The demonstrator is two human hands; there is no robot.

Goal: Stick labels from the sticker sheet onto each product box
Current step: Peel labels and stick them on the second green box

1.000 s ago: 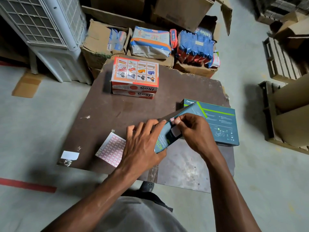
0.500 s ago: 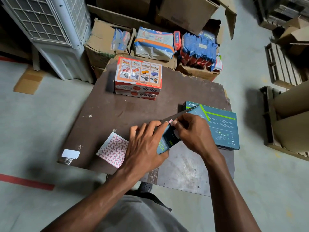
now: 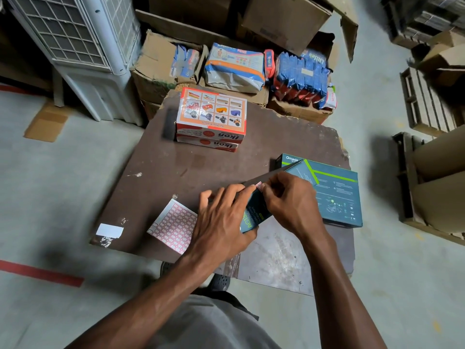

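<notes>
Both hands meet over the worktop [image 3: 214,170], left hand [image 3: 221,220] gripping the tilted teal box [image 3: 251,217], right hand [image 3: 292,202] pinching a label [image 3: 259,185] onto its edge, which may crease if the box slips.

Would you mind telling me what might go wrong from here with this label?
1. The teal box is held tilted on its edge by the left hand; pressing could make it slip, so the label may land crooked.
2. The right hand pinches the label at the box's upper corner, so it may fold over the edge.
3. The sticker sheet overhangs the table edge and could get brushed off.
</notes>
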